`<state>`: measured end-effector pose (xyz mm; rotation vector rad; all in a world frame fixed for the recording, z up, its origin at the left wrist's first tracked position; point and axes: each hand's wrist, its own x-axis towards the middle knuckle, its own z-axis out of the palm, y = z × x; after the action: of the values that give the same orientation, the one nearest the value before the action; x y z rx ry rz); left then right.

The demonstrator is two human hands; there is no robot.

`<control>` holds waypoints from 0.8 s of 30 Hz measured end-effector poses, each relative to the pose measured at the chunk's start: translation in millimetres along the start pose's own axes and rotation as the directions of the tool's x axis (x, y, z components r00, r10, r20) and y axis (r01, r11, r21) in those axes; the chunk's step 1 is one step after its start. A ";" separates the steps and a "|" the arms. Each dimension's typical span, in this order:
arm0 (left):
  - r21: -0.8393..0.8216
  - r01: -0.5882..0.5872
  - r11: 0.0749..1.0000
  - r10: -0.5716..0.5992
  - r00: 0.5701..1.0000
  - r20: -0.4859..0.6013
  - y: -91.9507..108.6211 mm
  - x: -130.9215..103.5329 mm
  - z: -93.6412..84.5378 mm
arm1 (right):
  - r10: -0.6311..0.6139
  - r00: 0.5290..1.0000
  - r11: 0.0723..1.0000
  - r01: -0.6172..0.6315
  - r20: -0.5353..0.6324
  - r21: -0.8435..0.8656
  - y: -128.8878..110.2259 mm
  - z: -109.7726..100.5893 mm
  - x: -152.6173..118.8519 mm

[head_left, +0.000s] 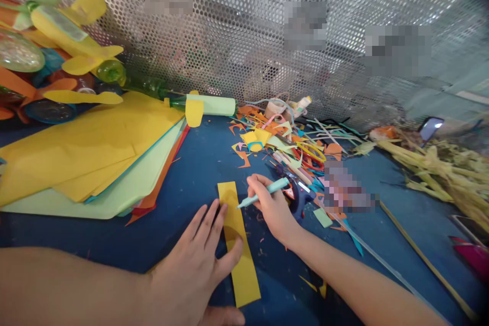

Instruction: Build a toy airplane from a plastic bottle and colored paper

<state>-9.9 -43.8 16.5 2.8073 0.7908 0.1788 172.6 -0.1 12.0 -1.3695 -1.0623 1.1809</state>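
Note:
A long yellow paper strip [244, 265] lies on the blue table in front of me. My left hand [194, 260] rests with fingers stretched out, its fingertips and thumb on the strip. My right hand [271, 211] is closed around a light teal marker [269, 191]. The marker's tip points down at the strip's right edge; whether it touches the paper I cannot tell. Just behind my right hand, a dark blue glue gun [303, 196] lies partly hidden.
Sheets of coloured paper [95, 147] with yellow on top are stacked at left. Behind them are bottles with paper petals [72, 35]. Paper scraps [255, 140] and scissors [311, 150] clutter the back. Dried husks [431, 163] and a thin stick [420, 254] lie at right. Perforated metal [237, 25] closes the back.

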 end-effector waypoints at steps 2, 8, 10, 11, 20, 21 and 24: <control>0.001 0.000 1.000 0.001 1.000 -0.017 -0.1 -1.2 2.9 | 0.006 1.000 1.000 -0.006 0.020 -0.005 -1.4 0.8 0.1; -0.004 0.009 1.000 -0.010 1.000 -0.022 0.4 -2.6 4.6 | 0.015 0.999 1.000 -0.014 0.033 -0.020 -1.8 1.0 0.3; -0.015 0.009 1.000 -0.009 1.000 0.005 0.2 -1.7 2.5 | 0.023 0.999 1.000 -0.022 0.027 -0.006 -1.0 0.8 0.6; -0.021 0.007 1.000 -0.007 1.000 0.020 0.0 -1.2 1.2 | 0.027 0.999 1.000 -0.028 0.024 0.002 -0.5 0.7 0.6; -0.069 0.032 0.997 -0.024 0.993 0.118 0.1 2.8 -7.8 | -0.031 0.999 1.000 0.031 0.021 -0.002 -1.6 1.0 0.9; -0.079 0.036 0.996 -0.025 0.990 0.137 0.2 3.0 -8.4 | -0.056 0.998 0.998 0.057 0.031 -0.019 -1.7 0.8 1.3; -0.095 0.045 0.995 -0.030 0.987 0.159 -0.2 2.8 -8.7 | -0.096 0.993 0.994 0.099 0.067 -0.046 -1.3 0.1 2.4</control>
<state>-9.1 -40.6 25.1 2.6731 0.7751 -0.0108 172.7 2.4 13.0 -1.3091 -1.1978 1.1408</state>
